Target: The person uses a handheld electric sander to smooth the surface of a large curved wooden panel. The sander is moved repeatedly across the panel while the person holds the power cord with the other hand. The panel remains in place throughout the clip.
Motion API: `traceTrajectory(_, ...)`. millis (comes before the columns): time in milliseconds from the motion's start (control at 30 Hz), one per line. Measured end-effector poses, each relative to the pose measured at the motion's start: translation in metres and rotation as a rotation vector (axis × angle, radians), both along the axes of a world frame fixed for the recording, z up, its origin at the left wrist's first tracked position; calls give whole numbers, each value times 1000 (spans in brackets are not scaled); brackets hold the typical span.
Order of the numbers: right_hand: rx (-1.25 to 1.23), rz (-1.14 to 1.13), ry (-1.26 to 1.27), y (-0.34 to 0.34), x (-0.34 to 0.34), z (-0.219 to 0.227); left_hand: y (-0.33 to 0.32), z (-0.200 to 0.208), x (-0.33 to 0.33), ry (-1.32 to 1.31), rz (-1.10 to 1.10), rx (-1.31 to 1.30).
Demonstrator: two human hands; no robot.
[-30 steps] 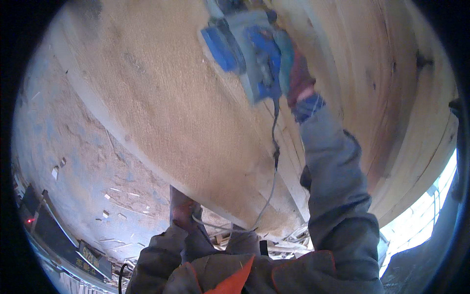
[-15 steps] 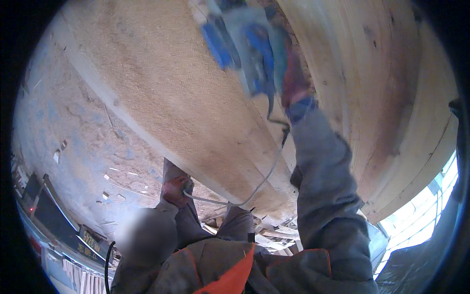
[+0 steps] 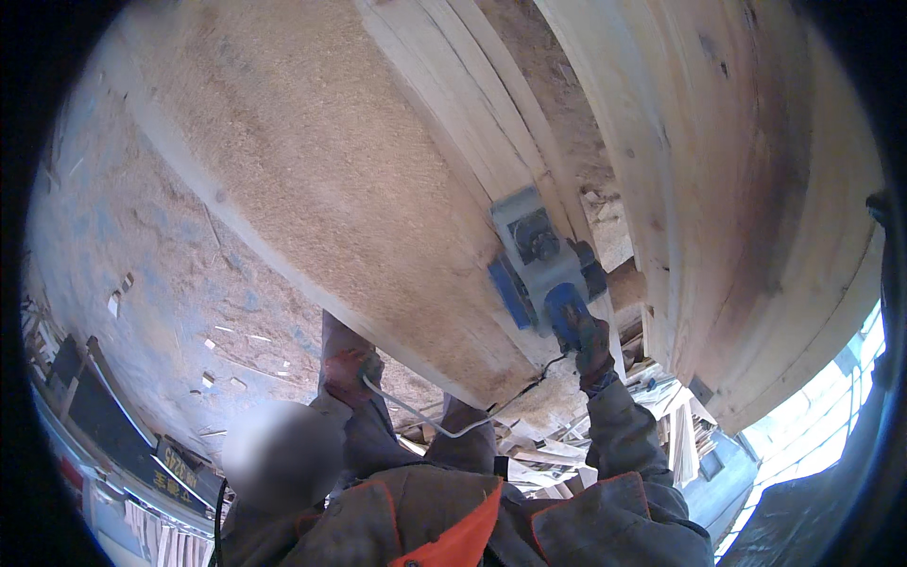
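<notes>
A blue-and-grey electric hand planer (image 3: 540, 248) rests on a broad timber beam (image 3: 331, 161) coated in sawdust. My right hand (image 3: 593, 348), gloved, is wrapped round its blue rear handle at the near end. Beyond the planer, a pale bare strip of wood (image 3: 453, 80) runs along the beam to the far edge of view. The planer's pale cord (image 3: 420, 416) loops from its back end over to my left hand (image 3: 350, 374). That hand, also gloved, is closed on the cord beside my thigh.
A second large, curved timber (image 3: 727, 189) lies to the right, with a gap full of shavings between. Scrap offcuts (image 3: 685, 425) are piled near the right side and by my legs. On the left, the floor (image 3: 142, 255) carries sawdust and small wood bits. Dark boards (image 3: 85, 397) stand at lower left.
My right hand has drawn the planer along the beam toward me. The pale strip now shows behind it, and the cord hangs slacker. My left hand has barely moved.
</notes>
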State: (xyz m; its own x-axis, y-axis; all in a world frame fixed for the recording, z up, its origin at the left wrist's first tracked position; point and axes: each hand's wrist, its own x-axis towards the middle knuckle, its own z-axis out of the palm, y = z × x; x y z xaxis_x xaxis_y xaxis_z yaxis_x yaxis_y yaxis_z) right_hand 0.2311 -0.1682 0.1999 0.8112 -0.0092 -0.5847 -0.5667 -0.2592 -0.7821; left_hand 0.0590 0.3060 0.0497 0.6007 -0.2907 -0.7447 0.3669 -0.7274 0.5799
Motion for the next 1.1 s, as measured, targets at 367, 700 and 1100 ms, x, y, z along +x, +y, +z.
traceTrajectory(367,-732,624,-530,105,157,-62,-6,37,54,-80,59,-76)
traceTrajectory(700,-379,220,-222,191,269,-95,-3,2,20,-153,15,-76)
traceTrajectory(1100,-171,20,-103,80,109,-57,1,9,17,-197,-216,-15)
